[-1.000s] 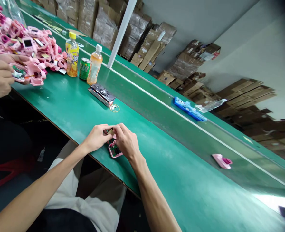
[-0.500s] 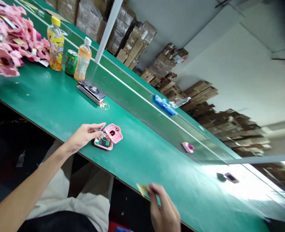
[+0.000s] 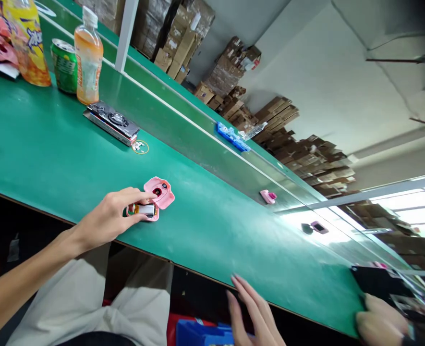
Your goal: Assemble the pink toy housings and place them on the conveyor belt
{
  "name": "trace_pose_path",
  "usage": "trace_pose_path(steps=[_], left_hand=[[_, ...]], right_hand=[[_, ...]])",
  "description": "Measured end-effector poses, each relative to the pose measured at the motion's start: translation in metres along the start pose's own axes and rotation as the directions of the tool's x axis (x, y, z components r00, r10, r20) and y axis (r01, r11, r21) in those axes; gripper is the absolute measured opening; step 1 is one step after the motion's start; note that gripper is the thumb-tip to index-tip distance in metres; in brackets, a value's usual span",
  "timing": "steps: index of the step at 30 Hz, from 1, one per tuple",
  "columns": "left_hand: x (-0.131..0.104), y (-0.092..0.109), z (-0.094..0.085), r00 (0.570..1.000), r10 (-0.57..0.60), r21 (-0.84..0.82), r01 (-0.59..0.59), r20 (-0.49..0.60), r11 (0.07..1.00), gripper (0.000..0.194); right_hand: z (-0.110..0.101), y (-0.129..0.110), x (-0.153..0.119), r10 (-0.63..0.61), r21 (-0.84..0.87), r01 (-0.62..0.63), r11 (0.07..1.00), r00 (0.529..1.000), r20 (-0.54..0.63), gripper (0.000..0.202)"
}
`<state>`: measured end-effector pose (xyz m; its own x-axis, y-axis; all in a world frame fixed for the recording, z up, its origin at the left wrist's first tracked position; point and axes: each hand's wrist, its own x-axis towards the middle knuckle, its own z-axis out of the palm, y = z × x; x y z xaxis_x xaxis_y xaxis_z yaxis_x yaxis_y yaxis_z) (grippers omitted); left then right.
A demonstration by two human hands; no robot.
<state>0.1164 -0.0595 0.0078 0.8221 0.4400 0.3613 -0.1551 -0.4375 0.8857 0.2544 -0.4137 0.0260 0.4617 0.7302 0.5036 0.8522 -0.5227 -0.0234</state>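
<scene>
Our left hand [image 3: 107,221] has its grip clamped on the opened pink toy camera [image 3: 150,202] near the green tabletop [image 3: 54,149] edge, while our right hand [image 3: 255,315] hangs open-fingered below the edge, holding nothing.

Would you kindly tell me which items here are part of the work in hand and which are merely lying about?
In hand: left hand on the opened pink device; right hand open, below the table edge.
Lying about: orange bottle, green can, yellow bottle, dark gadget, blue part, small pink piece.
</scene>
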Motion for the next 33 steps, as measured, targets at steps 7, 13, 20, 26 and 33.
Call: trace_pose_path(steps=[7, 13, 20, 26, 33], left_hand=[[-0.003, -0.001, 0.007, 0.983, 0.114, 0.076, -0.126, 0.143, 0.989, 0.046], [-0.007, -0.002, 0.007, 0.996, 0.019, 0.119, -0.029, 0.085, 0.992, 0.08], [0.003, 0.001, 0.007, 0.996, -0.058, 0.186, 0.071, -0.073, 0.98, 0.024], [0.001, 0.001, 0.014, 0.985, -0.065, 0.184, 0.095, -0.163, 0.978, 0.014], [-0.003, -0.001, 0.016, 0.989, 0.007, 0.27, 0.034, -0.151, 0.962, 0.019]], right_hand=[[0.056, -0.105, 0.177, -0.666, 0.463, 0.541, 0.703, 0.728, 0.161, 0.025], [0.069, -0.085, 0.187, -0.682, 0.545, 0.552, 0.631, 0.73, 0.049, 0.031], [0.071, -0.081, 0.191, -0.538, 0.664, 0.367, 0.652, 0.841, 0.063, 0.036], [0.077, -0.075, 0.177, -0.566, 0.644, 0.376, 0.666, 0.818, 0.107, 0.038], [0.085, -0.073, 0.175, -0.654, 0.572, 0.491, 0.657, 0.748, 0.109, 0.043]])
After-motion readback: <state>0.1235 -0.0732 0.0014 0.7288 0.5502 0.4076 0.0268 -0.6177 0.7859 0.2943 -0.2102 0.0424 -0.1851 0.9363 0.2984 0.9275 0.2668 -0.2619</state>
